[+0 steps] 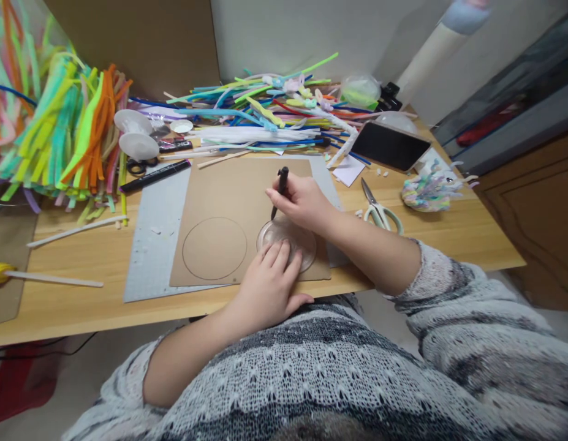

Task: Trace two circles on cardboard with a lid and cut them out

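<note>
A brown cardboard sheet (228,196) lies on a grey cutting mat (150,245) on the wooden desk. A pencilled circle (214,248) is drawn on its left half. On the sheet's right half rests a clear round lid (306,242). My left hand (268,285) lies flat on that lid with fingers stretched out, pressing it down. My right hand (302,202) is closed around a black pen (280,187), whose tip touches the cardboard at the lid's upper left rim.
Heaps of coloured pipe cleaners (72,128) fill the left and back of the desk. Scissors (379,211) lie right of the mat. A dark phone (388,146), a black marker (155,176), white round lids (137,146) and a fuzzy pastel bundle (426,190) sit nearby.
</note>
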A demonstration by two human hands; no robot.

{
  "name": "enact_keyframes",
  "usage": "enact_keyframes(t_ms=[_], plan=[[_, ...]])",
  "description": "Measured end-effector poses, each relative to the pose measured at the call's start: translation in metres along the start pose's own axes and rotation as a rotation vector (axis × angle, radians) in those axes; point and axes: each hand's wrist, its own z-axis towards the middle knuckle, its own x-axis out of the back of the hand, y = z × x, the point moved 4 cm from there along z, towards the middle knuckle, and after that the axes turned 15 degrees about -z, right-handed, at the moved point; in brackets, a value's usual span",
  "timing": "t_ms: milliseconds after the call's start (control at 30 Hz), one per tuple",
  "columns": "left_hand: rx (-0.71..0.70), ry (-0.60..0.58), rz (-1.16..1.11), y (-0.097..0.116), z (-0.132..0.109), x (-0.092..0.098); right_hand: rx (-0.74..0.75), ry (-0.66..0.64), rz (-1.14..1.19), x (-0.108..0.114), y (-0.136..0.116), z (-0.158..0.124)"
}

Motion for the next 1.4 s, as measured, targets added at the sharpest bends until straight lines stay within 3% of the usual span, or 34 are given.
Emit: enact_keyframes(t_ms=[200, 400, 600, 767, 967, 1233, 1400], plan=[[0.0, 0.012, -0.004, 0.0, 0.0, 0.001, 0.01, -0.011, -0.012, 0.008, 0.006, -0.007], [0.033, 0.011, -0.051, 0.0, 0.0, 0.005, -0.094, 0.101, -0.099, 0.041, 0.026, -0.048], [0.005, 0.01, -0.024, 0.001, 0.004, 0.009, -0.087, 0.09, -0.182, 0.052, 0.017, -0.095], [0.008, -0.009, -0.005, 0.002, 0.006, 0.012, 0.005, 0.078, -0.194, 0.049, 0.001, -0.115], [0.021, -0.018, 0.016, 0.003, 0.006, 0.012, 0.054, 0.075, -0.201, 0.046, -0.009, -0.125], [0.03, -0.052, 0.018, 0.004, 0.007, 0.014, -0.193, 0.285, -0.031, 0.05, 0.023, -0.109], [0.029, -0.059, 0.024, 0.004, 0.008, 0.016, -0.109, 0.227, -0.107, 0.051, 0.014, -0.109]])
